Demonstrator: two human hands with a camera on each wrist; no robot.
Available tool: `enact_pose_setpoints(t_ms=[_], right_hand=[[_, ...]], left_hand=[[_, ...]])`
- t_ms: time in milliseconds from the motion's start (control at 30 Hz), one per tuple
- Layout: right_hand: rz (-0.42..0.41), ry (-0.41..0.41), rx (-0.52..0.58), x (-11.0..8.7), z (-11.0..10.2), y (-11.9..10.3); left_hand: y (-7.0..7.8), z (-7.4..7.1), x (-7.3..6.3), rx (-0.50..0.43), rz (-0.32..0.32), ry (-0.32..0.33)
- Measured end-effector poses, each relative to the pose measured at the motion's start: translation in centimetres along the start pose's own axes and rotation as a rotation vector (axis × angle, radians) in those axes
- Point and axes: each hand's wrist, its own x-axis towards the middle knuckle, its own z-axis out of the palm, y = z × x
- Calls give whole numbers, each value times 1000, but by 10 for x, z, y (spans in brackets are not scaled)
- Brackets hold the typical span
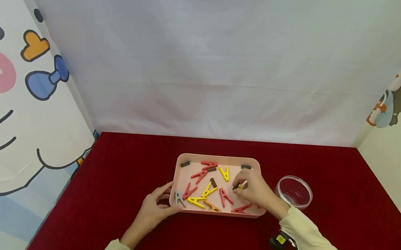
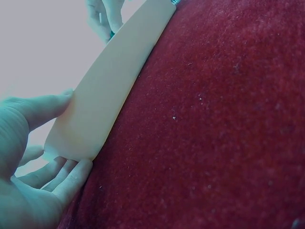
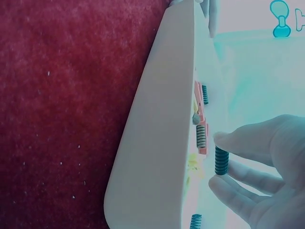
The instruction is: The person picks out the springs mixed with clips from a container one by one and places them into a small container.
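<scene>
A pale pink tray (image 1: 180, 179) holds red, yellow, orange and grey plastic clips and several dark coil springs. Gripping its front left corner is my left hand (image 1: 154, 209); in the left wrist view the thumb lies on the rim and the other fingers (image 2: 76, 179) reach round the corner. Over the tray's right part, my right hand (image 1: 257, 190) pinches a dark coil spring (image 3: 221, 161) between thumb and fingers. Other springs (image 1: 246, 167) lie on the tray floor. A yellow clip (image 1: 224, 173) sits left of the right hand.
Right of the tray stands a round clear plastic container (image 1: 294, 192), partly behind the right forearm. Dark red cloth (image 1: 131, 166) covers the table. A white curtain (image 1: 228, 63) hangs behind, with printed cartoon panels at both sides.
</scene>
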Motion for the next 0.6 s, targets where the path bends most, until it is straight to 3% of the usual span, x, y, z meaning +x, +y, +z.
enact_pose_setpoints(t_ms=[300, 600], right_hand=[[-17, 52, -15, -4, -4, -9], [-9, 103, -43, -13, -10, -19]], left_hand=[[-6, 0, 2, 5, -9, 8], [-5, 0, 3, 6, 28, -13]])
